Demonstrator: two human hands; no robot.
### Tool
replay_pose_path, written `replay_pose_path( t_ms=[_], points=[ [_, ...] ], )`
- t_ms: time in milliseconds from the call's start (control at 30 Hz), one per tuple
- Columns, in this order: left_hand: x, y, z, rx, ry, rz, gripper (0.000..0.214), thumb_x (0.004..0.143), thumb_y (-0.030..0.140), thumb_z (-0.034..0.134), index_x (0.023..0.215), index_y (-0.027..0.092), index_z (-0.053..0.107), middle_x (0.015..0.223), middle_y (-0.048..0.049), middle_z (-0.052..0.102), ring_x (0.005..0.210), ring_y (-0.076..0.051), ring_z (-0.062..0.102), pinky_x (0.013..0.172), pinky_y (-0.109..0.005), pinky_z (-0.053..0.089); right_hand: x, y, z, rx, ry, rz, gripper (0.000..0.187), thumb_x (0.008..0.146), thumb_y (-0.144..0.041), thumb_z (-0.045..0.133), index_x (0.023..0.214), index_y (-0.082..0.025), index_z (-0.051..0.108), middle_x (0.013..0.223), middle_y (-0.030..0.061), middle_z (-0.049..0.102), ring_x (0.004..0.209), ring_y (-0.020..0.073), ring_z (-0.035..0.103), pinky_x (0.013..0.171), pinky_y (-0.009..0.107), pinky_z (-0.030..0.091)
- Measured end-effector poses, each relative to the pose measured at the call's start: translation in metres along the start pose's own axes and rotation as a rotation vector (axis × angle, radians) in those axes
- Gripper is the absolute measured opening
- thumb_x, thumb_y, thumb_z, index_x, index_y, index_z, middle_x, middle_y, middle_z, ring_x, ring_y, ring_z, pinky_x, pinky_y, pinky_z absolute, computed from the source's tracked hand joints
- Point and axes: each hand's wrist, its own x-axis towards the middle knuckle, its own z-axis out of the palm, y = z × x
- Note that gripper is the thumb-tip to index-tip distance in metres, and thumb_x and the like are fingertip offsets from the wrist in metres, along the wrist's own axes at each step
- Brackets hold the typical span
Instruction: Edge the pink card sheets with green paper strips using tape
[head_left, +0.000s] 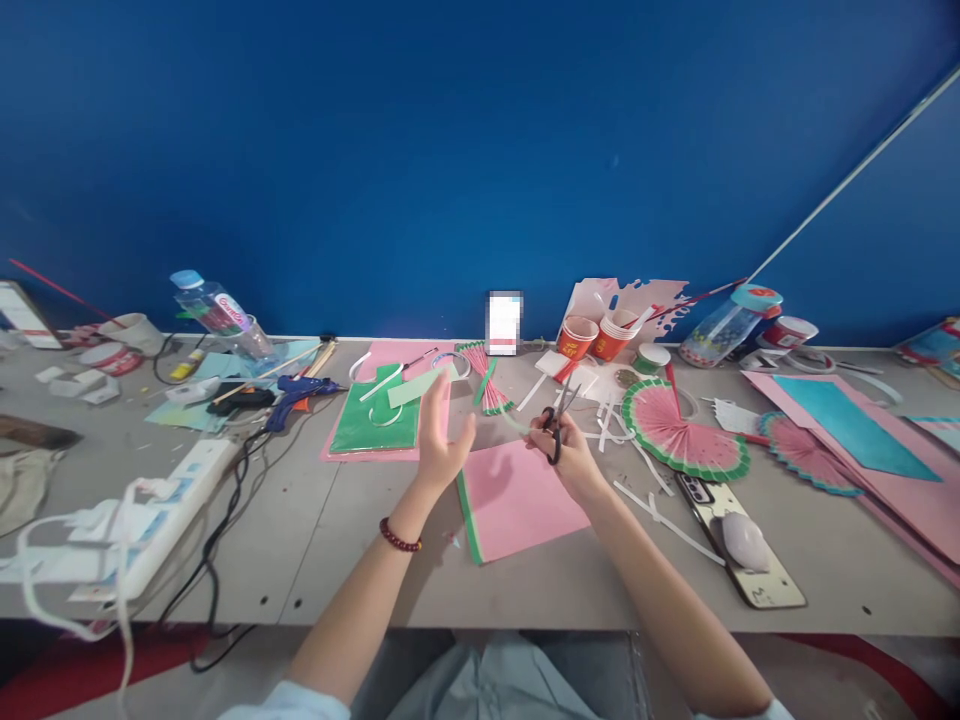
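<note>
My right hand (568, 452) grips black-handled scissors (559, 417) with the blades pointing up and away, slightly apart. My left hand (439, 430) is raised above the table and pinches a pale green paper strip (421, 385) between thumb and fingers. A thin curl of green paper (514, 420) runs between the two hands. Under them lies a pink paper sheet (517, 497) with a green band along its left edge. A bead bracelet (399, 540) circles my left wrist.
Pink and green watermelon paper fans (679, 428) lie right of the scissors, beside a phone (742, 550) and white paper strips. Red paper cups (596, 338) and bottles stand along the blue wall. A green sheet (375, 420), a glue gun (300, 392) and a power strip (165, 500) lie at left.
</note>
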Motion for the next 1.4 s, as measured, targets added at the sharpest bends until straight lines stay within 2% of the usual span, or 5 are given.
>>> replay_pose_path(
  t_ms=[267,467,800,1167,1400],
  points=[
    [-0.012,-0.02,0.003,0.201,-0.518,-0.186,0.021,0.071,0.026,0.067,0.091,0.02,0.072,0.067,-0.0019,0.061,0.064,-0.015,0.053,0.061,-0.024,0.042,-0.004,-0.003,0.004,-0.074,-0.1,0.048,0.033,0.059,-0.029,0.077,0.08,-0.021,0.052,0.076,-0.0024,0.061,0.058,0.012,0.059,0.061,0.027,0.047],
    [-0.01,-0.041,0.002,0.277,-0.416,-0.169,0.016,0.076,0.032,0.063,0.082,0.02,0.072,0.06,-0.0005,0.059,0.053,-0.012,0.047,0.053,-0.023,0.035,0.004,-0.003,-0.005,-0.258,0.037,0.051,0.04,0.055,-0.044,0.077,0.068,-0.02,0.047,0.061,-0.0022,0.06,0.041,0.0106,0.05,0.043,0.024,0.038],
    [0.001,-0.05,0.0,0.011,-0.238,-0.385,0.011,0.068,0.027,0.067,0.075,0.019,0.067,0.072,-0.0012,0.064,0.054,-0.011,0.054,0.044,-0.018,0.039,0.004,-0.027,-0.023,-1.508,0.241,-0.081,0.04,0.07,-0.058,0.059,0.056,-0.021,0.055,0.055,0.005,0.059,0.054,0.0173,0.051,0.047,0.026,0.025],
    [0.001,-0.039,-0.004,-0.308,-0.288,-0.603,0.03,0.068,0.026,0.071,0.097,0.019,0.071,0.104,-0.0077,0.069,0.084,-0.015,0.063,0.066,-0.021,0.05,0.019,-0.041,-0.04,-1.814,0.051,0.062,0.027,0.073,-0.044,0.064,0.063,-0.019,0.067,0.071,0.0114,0.068,0.069,0.024,0.062,0.05,0.027,0.029],
    [-0.003,-0.047,0.001,-0.124,-0.266,-0.529,0.033,0.069,0.024,0.069,0.101,0.017,0.069,0.07,-0.0027,0.068,0.063,-0.012,0.06,0.065,-0.025,0.053,0.039,-0.04,-0.049,-1.866,-0.014,0.081,0.029,0.07,-0.045,0.067,0.073,-0.015,0.069,0.087,0.015,0.068,0.074,0.0248,0.064,0.052,0.026,0.033]
  ],
)
